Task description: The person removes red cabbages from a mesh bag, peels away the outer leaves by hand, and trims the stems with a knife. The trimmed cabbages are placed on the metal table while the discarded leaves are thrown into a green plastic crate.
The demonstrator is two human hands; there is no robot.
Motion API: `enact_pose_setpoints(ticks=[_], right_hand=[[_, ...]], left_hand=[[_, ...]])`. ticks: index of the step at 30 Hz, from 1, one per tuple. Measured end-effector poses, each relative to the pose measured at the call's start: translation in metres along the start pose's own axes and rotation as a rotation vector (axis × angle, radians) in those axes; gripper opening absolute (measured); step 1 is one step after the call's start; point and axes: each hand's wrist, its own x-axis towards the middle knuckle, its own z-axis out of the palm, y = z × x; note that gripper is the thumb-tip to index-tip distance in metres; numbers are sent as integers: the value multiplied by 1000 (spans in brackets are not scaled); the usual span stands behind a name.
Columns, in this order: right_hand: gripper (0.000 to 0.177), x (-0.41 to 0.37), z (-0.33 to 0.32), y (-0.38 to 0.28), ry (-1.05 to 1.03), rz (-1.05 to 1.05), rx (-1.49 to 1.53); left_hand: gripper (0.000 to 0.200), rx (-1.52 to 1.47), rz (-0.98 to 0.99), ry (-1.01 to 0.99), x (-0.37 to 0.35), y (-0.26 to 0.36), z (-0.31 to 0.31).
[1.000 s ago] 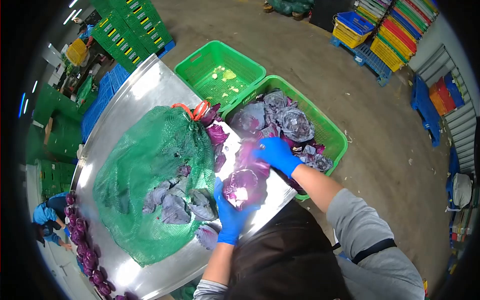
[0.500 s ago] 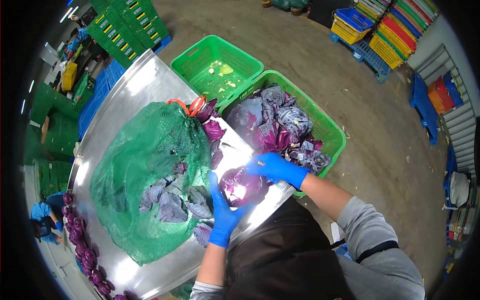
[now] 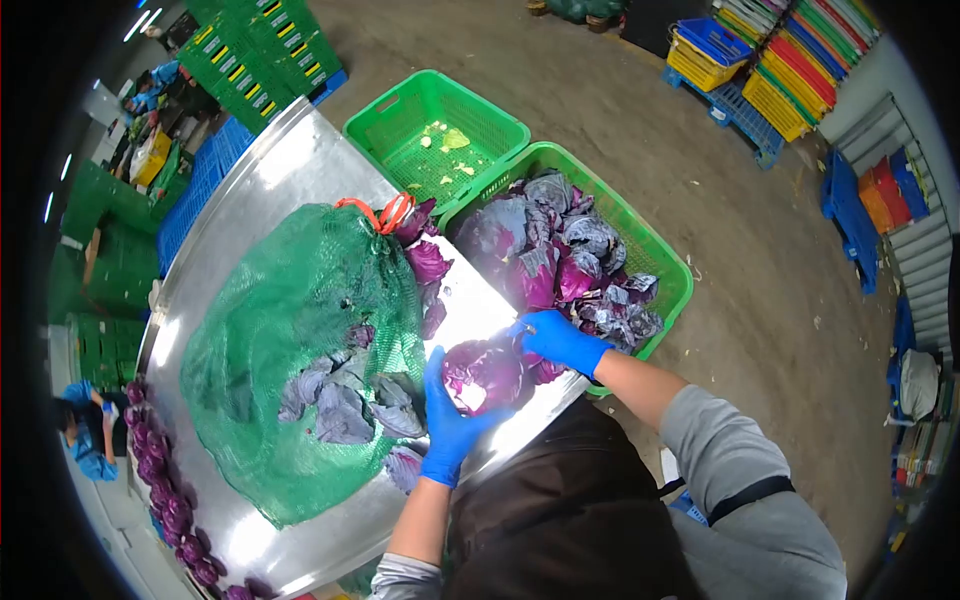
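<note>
My left hand [image 3: 455, 430], in a blue glove, cups the near left side of a red cabbage [image 3: 487, 373] on the metal table, thumb and fingers spread around it. My right hand [image 3: 565, 342], also gloved, is closed around a knife [image 3: 527, 328] at the cabbage's far right side; glare hides most of the blade. A loose purple leaf [image 3: 546, 370] shows beneath the right hand. Left of the cabbage lies a green mesh bag [image 3: 270, 300] with an orange-red tie [image 3: 392, 213]. Greyish outer leaves [image 3: 345, 412] rest on the bag.
A green crate [image 3: 672, 300] full of cabbage leaves adjoins the metal table [image 3: 275, 165]. Behind it, another green crate [image 3: 375, 120] contains a few scraps. Several red cabbages [image 3: 150, 465] line the table's left edge. Co-workers are at far left; stacked crates [image 3: 265, 60] stand behind.
My right hand has shifted slightly right, off the cabbage's top, and the knife blade no longer shows clearly. The cabbage has turned a little in my left hand. A purple leaf now shows beside it.
</note>
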Motion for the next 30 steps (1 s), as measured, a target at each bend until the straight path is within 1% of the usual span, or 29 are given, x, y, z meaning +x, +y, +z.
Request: enact_pose_setpoints(ticks=[2,3,4,6,7,8,10,11,12,13,14,15,16,17,19,22,24,25,26,28,29,30], right_hand=[[17,-10,-4,-32,-36,38,62],[28,-17,-11,-80,90,56,-600],[28,-23,-15,-105,87,48,-615],[40,-37,-13,-127,273,-208,-337],[42,-37,-6,-113,328,-380,-359],[42,-44,-6,-110,330,-381,-360],[42,-66,-12,-136,142,-127,-608],[42,-79,-16,-155,105,-21,-501],[42,-85,-18,-151,100,-16,-502],[41,-92,-21,-147,77,-7,-600],[41,-99,-25,-145,56,3,-699],[41,-105,-28,-143,75,-23,-608],[41,-107,-31,-140,81,-20,-607],[42,-107,-33,-137,58,18,-633],[43,-110,-34,-133,43,67,-651],[44,-106,-34,-134,86,92,-555],[43,-101,-45,-138,235,-31,-547],[42,-92,-53,-123,251,157,-616],[42,-91,-51,-120,252,155,-616],[40,-89,-41,-124,217,-49,-451],[39,-85,-37,-129,139,85,-510],[39,-79,-28,-130,139,81,-511]], left_hand=[[123,63,-21,-59,-4,3,-9],[126,86,-59,-121,5,9,-10],[126,77,-52,-108,11,16,-10],[127,299,39,-139,14,26,-8],[128,426,13,-95,6,25,-5],[124,367,-112,23,-5,27,4],[113,96,-169,147,-13,17,20],[113,92,-178,144,-14,15,25],[108,103,-163,172,-9,19,27],[103,113,-140,199,-4,22,30],[103,108,-137,196,-1,22,30],[101,87,-132,168,1,20,28],[98,68,-124,138,3,17,25],[98,125,-98,117,4,12,24],[96,150,-69,93,5,20,24],[95,228,-38,53,9,27,22],[95,280,-36,33,10,28,23],[95,274,-29,23,9,27,23],[94,269,-25,15,8,26,22],[93,262,-24,6,7,25,21],[94,244,-36,-16,8,24,19],[95,226,-48,-36,10,24,17]])
